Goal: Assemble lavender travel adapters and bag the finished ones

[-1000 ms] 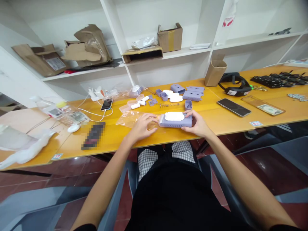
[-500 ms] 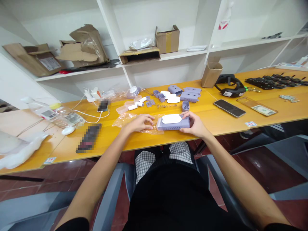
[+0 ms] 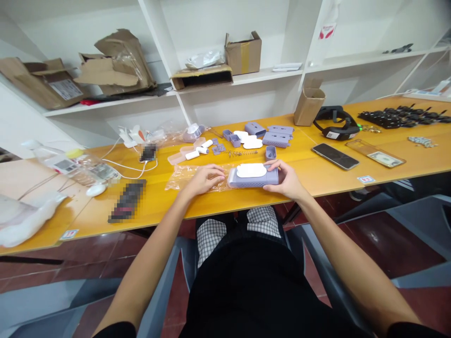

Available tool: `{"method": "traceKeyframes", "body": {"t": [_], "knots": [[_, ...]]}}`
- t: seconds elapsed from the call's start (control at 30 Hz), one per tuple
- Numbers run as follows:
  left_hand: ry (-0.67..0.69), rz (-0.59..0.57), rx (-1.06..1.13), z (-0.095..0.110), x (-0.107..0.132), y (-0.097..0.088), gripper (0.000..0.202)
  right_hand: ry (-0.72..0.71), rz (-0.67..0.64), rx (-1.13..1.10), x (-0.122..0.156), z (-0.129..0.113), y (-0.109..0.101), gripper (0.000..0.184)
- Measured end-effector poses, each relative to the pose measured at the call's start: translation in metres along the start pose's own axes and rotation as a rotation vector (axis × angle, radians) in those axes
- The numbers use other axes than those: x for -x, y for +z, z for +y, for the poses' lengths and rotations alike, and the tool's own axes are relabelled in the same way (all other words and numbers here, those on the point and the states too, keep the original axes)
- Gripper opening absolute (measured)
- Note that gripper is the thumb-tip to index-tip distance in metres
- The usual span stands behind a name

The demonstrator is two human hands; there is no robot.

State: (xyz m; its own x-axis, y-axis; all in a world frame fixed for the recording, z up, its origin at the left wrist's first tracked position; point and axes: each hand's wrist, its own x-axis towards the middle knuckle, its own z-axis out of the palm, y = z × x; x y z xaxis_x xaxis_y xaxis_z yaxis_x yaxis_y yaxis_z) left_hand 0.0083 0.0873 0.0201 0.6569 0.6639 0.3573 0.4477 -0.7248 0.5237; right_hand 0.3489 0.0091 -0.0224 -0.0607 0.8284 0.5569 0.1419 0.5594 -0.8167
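My right hand (image 3: 284, 181) grips the right end of a lavender plastic housing (image 3: 252, 179), which lies lengthwise near the table's front edge. A white oval pad (image 3: 251, 170) sits on top of the housing. My left hand (image 3: 204, 181) rests on a clear plastic bag (image 3: 186, 178), holding nothing, its fingertips just short of the housing's left end. Behind the hands lie further lavender housing parts (image 3: 276, 139), white oval pads (image 3: 252, 143), white cylinders (image 3: 197, 153), a small metal spring (image 3: 241, 153) and a small lavender cup (image 3: 270, 152).
A smartphone (image 3: 334, 156), a clear case (image 3: 375, 159) holding a banknote and a headset (image 3: 334, 124) lie to the right. A white mouse (image 3: 96, 189) and a pixelated object (image 3: 127, 201) lie left. Shelves with cardboard boxes (image 3: 243, 54) stand behind the yellow table (image 3: 169, 206).
The whole view has drifted slightly as my head moved. The housing has turned a little toward level under my right hand, and my left hand stays on the bag.
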Motion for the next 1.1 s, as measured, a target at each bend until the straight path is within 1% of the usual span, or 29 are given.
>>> {"method": "traceKeyframes", "body": {"t": [0.23,0.37,0.5,0.67,0.77,0.9,1.0,1.1], "knots": [[0.026,0.07,0.034,0.015,0.003,-0.008,0.018,0.005,-0.003,0.033,0.001,-0.002,0.004,0.054],[0.083,0.08,0.089,0.03,0.001,-0.004,0.015,-0.018,-0.001,0.017,0.001,-0.005,0.015,0.054],[0.092,0.091,0.085,0.04,-0.002,0.001,0.019,-0.014,-0.032,0.007,0.002,-0.01,0.025,0.054],[0.114,0.098,0.096,0.034,0.002,-0.002,0.023,0.009,-0.103,-0.014,0.003,-0.017,0.022,0.054],[0.119,0.151,0.09,0.029,0.007,-0.004,0.023,0.029,-0.157,-0.039,0.004,-0.018,0.017,0.054],[0.108,0.219,0.094,0.028,0.012,0.002,0.025,0.035,-0.229,0.003,0.004,-0.018,0.017,0.053],[0.1,0.204,0.115,0.029,0.011,0.007,0.025,0.002,-0.254,0.109,0.004,-0.021,0.022,0.051],[0.043,0.114,0.076,0.029,0.012,0.003,0.023,-0.042,-0.254,0.191,0.003,-0.026,0.026,0.048]]}}
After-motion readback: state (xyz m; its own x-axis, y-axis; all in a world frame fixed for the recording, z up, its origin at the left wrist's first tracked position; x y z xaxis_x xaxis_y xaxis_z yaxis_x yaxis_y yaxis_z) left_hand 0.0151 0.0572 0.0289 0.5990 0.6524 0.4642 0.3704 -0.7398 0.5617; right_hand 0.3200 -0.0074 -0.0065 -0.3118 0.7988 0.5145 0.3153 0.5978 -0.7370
